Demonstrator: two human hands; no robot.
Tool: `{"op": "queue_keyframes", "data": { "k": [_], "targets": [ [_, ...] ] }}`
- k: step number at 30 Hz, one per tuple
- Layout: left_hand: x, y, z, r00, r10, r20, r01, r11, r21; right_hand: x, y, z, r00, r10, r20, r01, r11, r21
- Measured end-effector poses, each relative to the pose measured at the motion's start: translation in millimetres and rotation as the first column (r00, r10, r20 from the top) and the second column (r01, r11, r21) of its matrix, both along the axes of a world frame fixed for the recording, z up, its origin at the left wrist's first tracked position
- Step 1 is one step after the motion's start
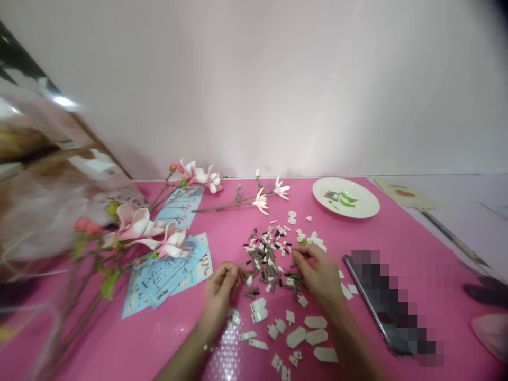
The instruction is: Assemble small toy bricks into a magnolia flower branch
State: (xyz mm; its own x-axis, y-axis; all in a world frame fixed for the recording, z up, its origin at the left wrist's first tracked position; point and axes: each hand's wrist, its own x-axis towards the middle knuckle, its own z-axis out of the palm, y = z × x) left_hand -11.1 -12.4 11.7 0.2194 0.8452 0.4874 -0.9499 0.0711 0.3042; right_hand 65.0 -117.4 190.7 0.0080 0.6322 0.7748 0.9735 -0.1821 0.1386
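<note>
My left hand (219, 293) hovers at the left side of a heap of small brown, white and black plastic bricks (268, 267), its fingertips gathered close to a brown piece. My right hand (317, 275) reaches over the heap's right side, with its fingers bent down among the pieces. I cannot tell whether either hand holds a piece. Flat white petal-shaped bricks (296, 337) lie scattered below the heap, near my right wrist. Blue printed instruction sheets (170, 278) lie to the left of my left hand.
Pink-and-white brick magnolia branches (137, 222) lie at the left on a pink tabletop (119, 338). A white plate (345, 197) holds green pieces at the back. A dark phone (377, 301) lies to the right. A blurred plastic bag (39, 185) intrudes at the left.
</note>
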Motion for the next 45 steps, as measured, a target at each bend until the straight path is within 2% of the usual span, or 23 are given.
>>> {"op": "queue_keyframes", "data": {
  "k": [7, 12, 21, 31, 38, 45],
  "targets": [
    [2.1, 1.6, -3.3, 0.999, 0.02, -0.032, -0.019, 1.0, 0.004, 4.1, 2.4, -7.8, 0.979, -0.117, 0.167, 0.155, 0.96, -0.233],
    [5.6, 1.8, -5.5, 0.999, 0.027, -0.045, -0.027, 0.999, 0.017, 4.3, 3.3, -10.6, 0.958, -0.149, 0.245, 0.224, 0.922, -0.315],
    [0.8, -0.9, -1.7, 0.995, 0.069, -0.065, -0.066, 0.997, 0.047, 8.3, 8.2, -15.4, 0.946, -0.153, 0.286, 0.247, 0.912, -0.329],
    [-6.1, -5.0, 4.2, 0.997, 0.054, -0.056, -0.048, 0.994, 0.1, 5.8, 10.9, -14.7, 0.951, -0.146, 0.273, 0.222, 0.936, -0.274],
    [-8.3, -5.3, 6.4, 0.996, 0.083, -0.039, -0.08, 0.995, 0.065, 9.5, 8.6, -16.9, 0.942, -0.13, 0.31, 0.203, 0.955, -0.215],
    [-6.4, -5.3, 4.4, 0.997, 0.07, -0.044, -0.067, 0.995, 0.076, 6.3, 9.6, -22.1, 0.939, -0.093, 0.33, 0.186, 0.947, -0.261]
  ]
}}
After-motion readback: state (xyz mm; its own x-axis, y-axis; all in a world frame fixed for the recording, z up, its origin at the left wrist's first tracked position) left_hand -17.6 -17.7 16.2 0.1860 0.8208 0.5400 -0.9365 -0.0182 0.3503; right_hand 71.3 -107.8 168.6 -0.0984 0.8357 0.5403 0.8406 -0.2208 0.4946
